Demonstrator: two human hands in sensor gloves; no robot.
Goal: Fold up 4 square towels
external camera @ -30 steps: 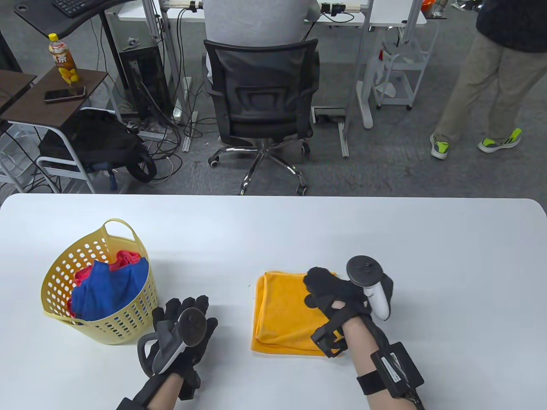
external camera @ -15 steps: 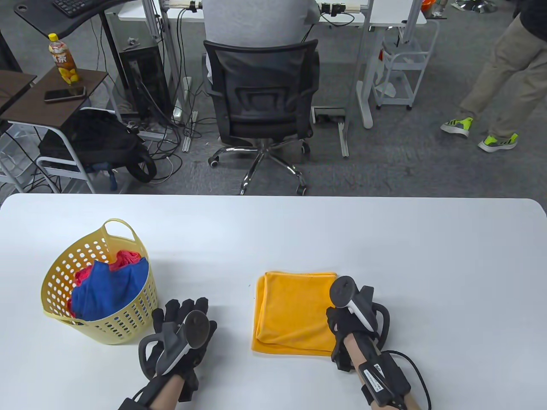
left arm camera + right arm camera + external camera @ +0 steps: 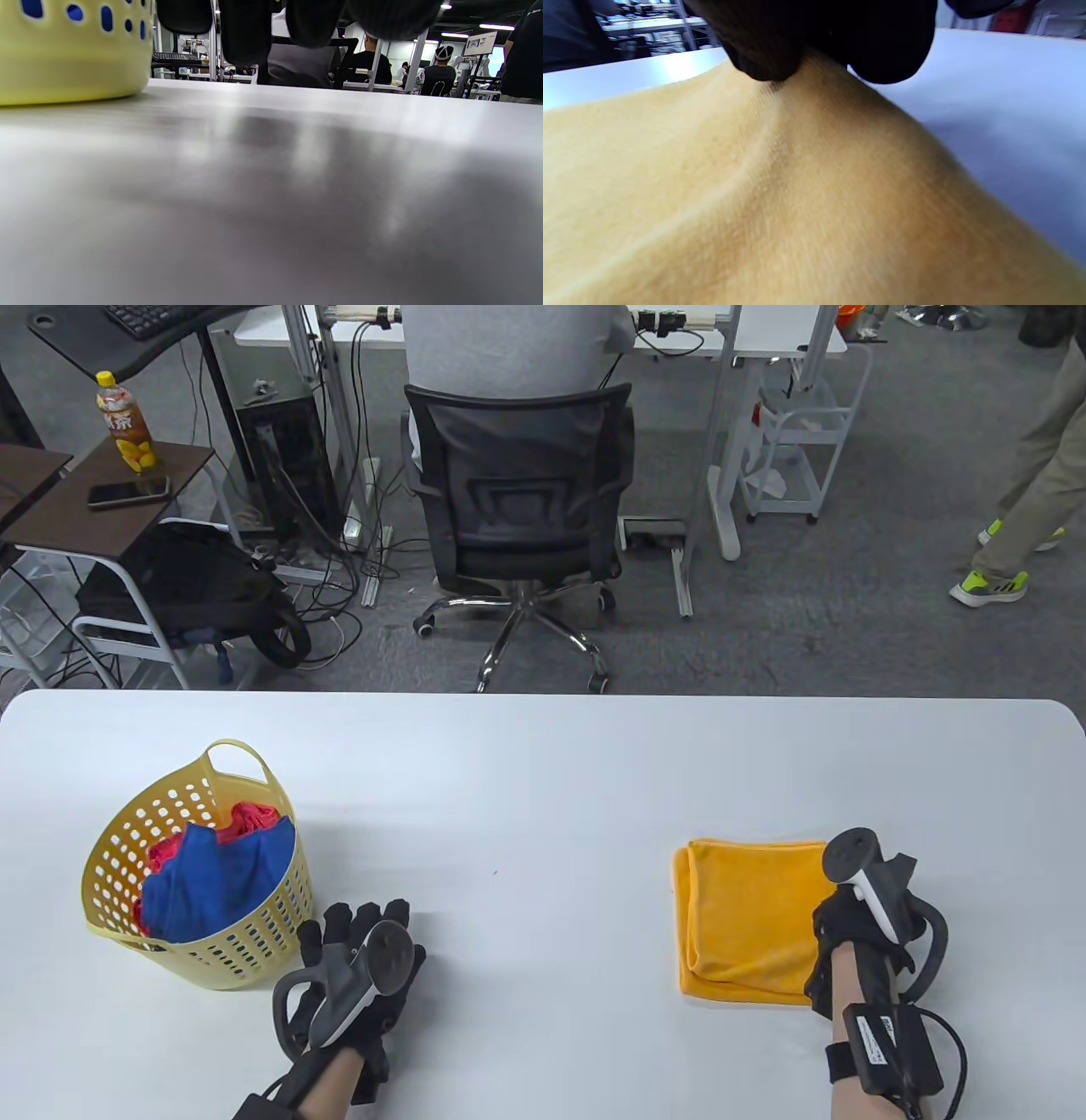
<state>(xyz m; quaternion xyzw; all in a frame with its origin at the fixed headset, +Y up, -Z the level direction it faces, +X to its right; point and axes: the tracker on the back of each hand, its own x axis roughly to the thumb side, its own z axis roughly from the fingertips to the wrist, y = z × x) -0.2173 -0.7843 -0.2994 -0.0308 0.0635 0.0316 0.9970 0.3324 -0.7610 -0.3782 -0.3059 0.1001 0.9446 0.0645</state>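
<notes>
Folded orange towel [image 3: 751, 916], lying flat on the right part of the white table [image 3: 543, 763]. The right hand [image 3: 857, 929] grips its right edge; in the right wrist view the gloved fingertips [image 3: 780, 46] pinch the cloth [image 3: 763, 190] into a raised ridge. Left of centre, the left hand [image 3: 361, 963] rests palm-down on the tabletop with its fingers spread and grasping nothing, just beside the yellow basket [image 3: 254, 942]. The basket holds a crumpled blue towel [image 3: 212, 882] and red cloth [image 3: 250, 819] beneath and behind it. Towel and basket lie well apart.
</notes>
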